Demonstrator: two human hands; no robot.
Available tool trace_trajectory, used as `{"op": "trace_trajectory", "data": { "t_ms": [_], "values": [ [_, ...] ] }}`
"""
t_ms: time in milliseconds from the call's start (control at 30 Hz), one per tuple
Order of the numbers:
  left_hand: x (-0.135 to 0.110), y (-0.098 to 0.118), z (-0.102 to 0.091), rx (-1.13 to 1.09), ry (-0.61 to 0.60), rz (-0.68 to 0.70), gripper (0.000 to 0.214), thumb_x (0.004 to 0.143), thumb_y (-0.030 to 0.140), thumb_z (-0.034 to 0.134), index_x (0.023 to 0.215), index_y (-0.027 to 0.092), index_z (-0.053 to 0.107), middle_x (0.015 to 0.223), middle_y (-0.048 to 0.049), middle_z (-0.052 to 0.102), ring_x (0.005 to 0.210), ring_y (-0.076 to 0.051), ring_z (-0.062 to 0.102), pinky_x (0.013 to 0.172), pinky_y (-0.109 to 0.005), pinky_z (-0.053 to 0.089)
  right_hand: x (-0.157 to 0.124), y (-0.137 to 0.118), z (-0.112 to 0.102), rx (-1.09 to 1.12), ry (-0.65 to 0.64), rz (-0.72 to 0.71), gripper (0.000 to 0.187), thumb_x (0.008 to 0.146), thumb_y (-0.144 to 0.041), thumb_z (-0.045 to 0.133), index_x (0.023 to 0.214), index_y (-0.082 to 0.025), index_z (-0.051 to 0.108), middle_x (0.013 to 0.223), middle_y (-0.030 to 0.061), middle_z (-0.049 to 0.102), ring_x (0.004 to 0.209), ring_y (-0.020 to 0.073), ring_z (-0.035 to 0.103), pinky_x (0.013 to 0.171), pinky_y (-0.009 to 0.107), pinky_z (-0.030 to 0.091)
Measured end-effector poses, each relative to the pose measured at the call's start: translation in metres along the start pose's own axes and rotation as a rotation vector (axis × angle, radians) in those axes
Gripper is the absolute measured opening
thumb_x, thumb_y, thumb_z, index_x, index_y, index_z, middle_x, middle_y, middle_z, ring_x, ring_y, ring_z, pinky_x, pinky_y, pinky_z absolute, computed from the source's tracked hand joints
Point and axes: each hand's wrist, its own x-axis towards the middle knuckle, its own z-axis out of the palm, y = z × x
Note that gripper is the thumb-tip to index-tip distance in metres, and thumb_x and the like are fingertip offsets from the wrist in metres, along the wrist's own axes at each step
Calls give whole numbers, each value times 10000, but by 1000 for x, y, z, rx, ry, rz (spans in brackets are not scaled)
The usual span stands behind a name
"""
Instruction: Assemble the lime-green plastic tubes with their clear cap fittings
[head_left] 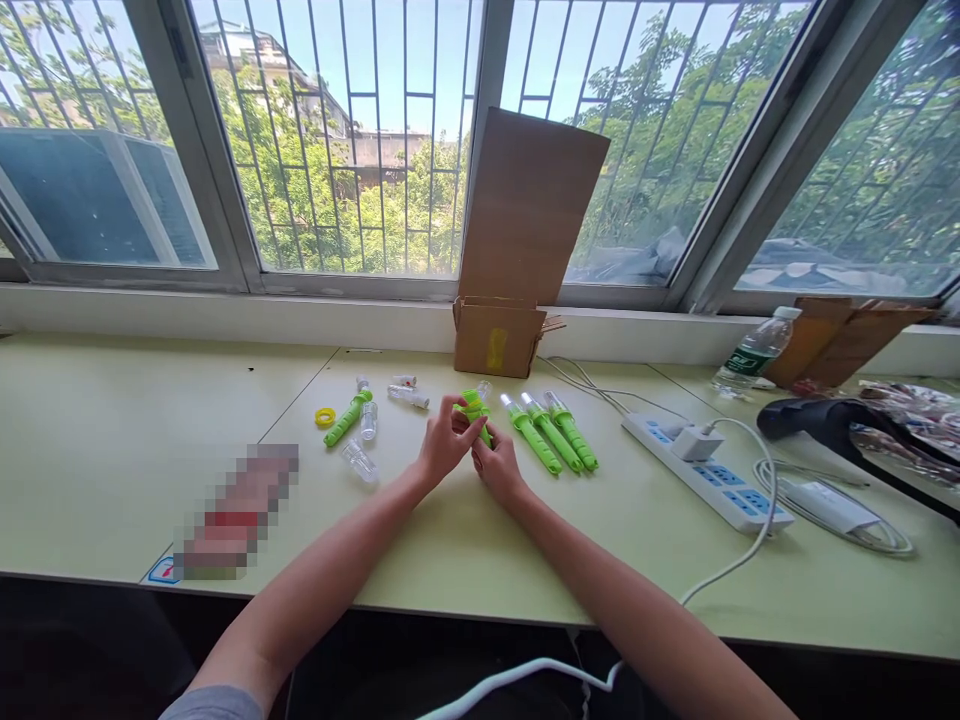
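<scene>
My left hand and my right hand meet above the table, both closed on one green plastic handle. Its upper end has a yellowish band, and my fingers cover much of the rest. A clear plastic piece shows just behind it. To the right of my hands, three green handles with clear tips lie side by side. On the left lies another green handle, with a yellow ring, a clear cap and a clear cup-like piece around it. Clear tubes with small parts inside lie farther back.
An open cardboard box stands against the window sill. Right of the handles are a white power strip with a plugged-in charger, coiled cable, a water bottle and a black strap-like object. A blurred patch covers something at left.
</scene>
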Motion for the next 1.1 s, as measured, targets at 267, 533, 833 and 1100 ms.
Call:
{"op": "trace_trajectory", "data": {
  "t_ms": [267,533,833,1100],
  "values": [
    [3,4,-1,3,-20,4,386,749,404,713,960,218,449,683,17,678,641,-157,688,569,-238,535,-4,-5,1,67,15,4,260,771,-443,619,827,-201,546,417,-99,356,342,68,273,334,207,187],
    [3,5,0,11,-15,-10,397,737,404,721,948,225,437,671,24,665,633,-154,682,568,-238,530,-5,-10,1,135,-9,43,275,751,-449,640,821,-201,541,407,-107,347,329,62,254,314,200,163],
    [3,1,1,-10,-61,-35,436,740,415,714,983,226,405,681,29,660,614,-149,666,553,-235,514,-6,-12,1,118,-14,53,324,743,-493,638,829,-192,557,404,-100,362,321,59,256,310,202,169],
    [3,-3,1,-13,-93,-38,436,758,407,689,1011,226,383,651,55,635,557,-122,626,535,-215,480,-5,-12,1,113,7,65,337,731,-507,661,768,-199,530,407,-104,331,325,57,254,314,203,167]
  ]
}}
